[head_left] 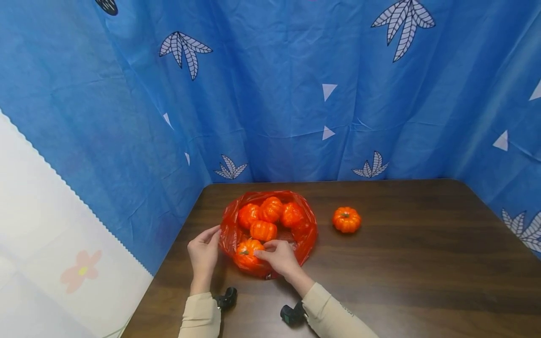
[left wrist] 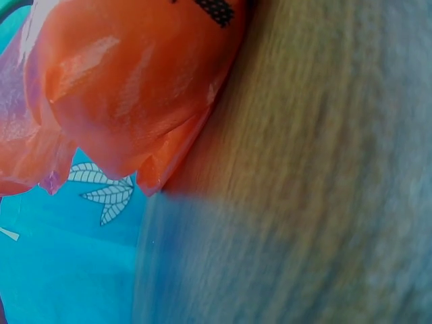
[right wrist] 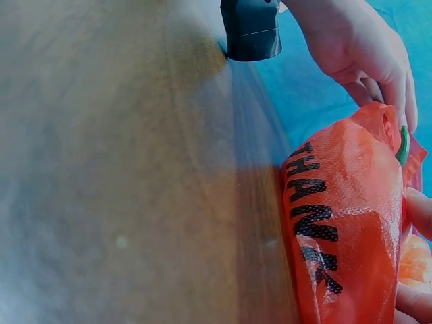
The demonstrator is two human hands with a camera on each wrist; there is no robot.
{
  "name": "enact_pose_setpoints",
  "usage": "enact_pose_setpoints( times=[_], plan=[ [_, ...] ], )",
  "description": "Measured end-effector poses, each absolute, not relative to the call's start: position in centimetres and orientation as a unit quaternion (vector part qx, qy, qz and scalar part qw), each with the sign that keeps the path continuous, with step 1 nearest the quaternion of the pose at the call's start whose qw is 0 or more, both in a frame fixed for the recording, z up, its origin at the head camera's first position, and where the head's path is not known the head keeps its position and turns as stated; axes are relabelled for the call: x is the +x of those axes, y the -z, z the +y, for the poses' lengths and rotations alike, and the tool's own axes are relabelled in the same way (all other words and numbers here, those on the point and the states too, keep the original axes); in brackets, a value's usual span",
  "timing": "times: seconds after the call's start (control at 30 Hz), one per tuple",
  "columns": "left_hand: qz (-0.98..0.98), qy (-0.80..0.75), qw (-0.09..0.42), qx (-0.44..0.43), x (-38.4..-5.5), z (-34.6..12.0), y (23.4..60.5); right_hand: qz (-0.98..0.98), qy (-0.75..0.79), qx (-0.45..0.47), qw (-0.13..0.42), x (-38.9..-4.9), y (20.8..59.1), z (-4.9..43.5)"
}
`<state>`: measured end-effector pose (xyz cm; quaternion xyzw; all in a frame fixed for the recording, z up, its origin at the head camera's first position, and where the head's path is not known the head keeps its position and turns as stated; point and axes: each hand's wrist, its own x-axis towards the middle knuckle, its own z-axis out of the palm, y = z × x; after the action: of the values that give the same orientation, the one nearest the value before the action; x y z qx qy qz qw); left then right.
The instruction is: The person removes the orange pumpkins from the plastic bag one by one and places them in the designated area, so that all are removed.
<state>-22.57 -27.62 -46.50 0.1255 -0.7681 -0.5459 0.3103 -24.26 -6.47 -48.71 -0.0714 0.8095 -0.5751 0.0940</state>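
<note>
A red plastic bag (head_left: 311, 233) lies on the table with its mouth spread wide. Inside it are several small orange toy pumpkins (head_left: 271, 209). At the bag's left rim my left hand (head_left: 203, 252) pinches the plastic between thumb and fingers. My right hand (head_left: 280, 258) reaches over the near rim and grips a pumpkin (head_left: 248, 247) low in the bag's front part. In the right wrist view, black THANK lettering runs down the bag (right wrist: 337, 216), and a green stem (right wrist: 403, 145) pokes up beside my right fingers (right wrist: 420, 210).
One more pumpkin (head_left: 346, 219) sits on the dark wooden table (head_left: 401, 263), right of the bag. A blue curtain (head_left: 287, 94) with leaf prints hangs behind the table. Black devices (head_left: 292, 314) are strapped at both wrists.
</note>
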Motion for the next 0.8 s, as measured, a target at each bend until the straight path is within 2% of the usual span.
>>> enact_pose_setpoints(
  times=[0.3, 0.8],
  plan=[
    [-0.766, 0.556, 0.294, 0.134, -22.59, -27.73, 46.6, 0.8, 0.589, -0.078, 0.087, -24.12, 48.61, -6.24],
    [-0.763, 0.555, 0.304, 0.136, -22.5, -27.97, 46.66, 0.771, 0.624, -0.089, 0.088, -24.0, 47.95, -5.94]
  ],
)
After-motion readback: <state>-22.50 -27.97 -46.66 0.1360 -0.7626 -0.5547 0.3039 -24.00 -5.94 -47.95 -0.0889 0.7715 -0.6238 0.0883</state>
